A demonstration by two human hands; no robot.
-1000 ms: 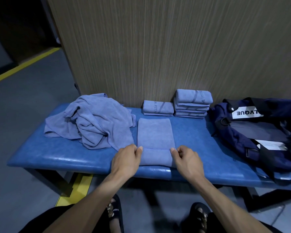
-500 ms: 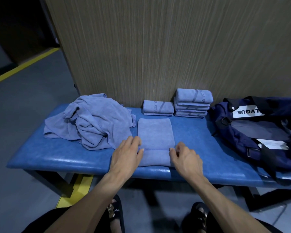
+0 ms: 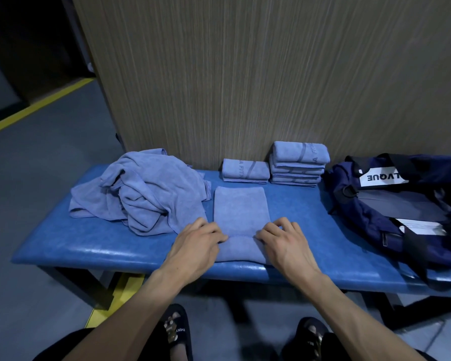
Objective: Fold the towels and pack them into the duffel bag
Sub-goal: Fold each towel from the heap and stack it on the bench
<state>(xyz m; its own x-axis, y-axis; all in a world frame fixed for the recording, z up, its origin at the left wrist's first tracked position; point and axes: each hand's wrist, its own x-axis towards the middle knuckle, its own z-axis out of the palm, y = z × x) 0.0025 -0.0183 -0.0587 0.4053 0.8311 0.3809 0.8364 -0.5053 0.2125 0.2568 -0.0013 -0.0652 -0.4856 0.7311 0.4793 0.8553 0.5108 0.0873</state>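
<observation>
A light blue towel (image 3: pixel 240 207) lies as a narrow strip across the blue bench (image 3: pixel 89 246), its near end folded over on itself. My left hand (image 3: pixel 195 242) grips the left end of that fold with curled fingers. My right hand (image 3: pixel 284 241) grips the right end the same way. A heap of unfolded towels (image 3: pixel 146 194) sits to the left. At the back against the wall are one folded towel (image 3: pixel 245 170) and a stack of folded towels (image 3: pixel 297 162). The navy duffel bag (image 3: pixel 401 204) lies open at the right end of the bench.
A wood-grain wall panel (image 3: pixel 245 74) stands directly behind the bench. Grey floor with a yellow line (image 3: pixel 37 105) runs off to the left. My feet in black sandals (image 3: pixel 177 332) are below the bench's front edge.
My left hand flattened on the towel half a second ago and has now curled onto the fold again. My right hand stayed at the fold's right end. The towel has barely shifted.
</observation>
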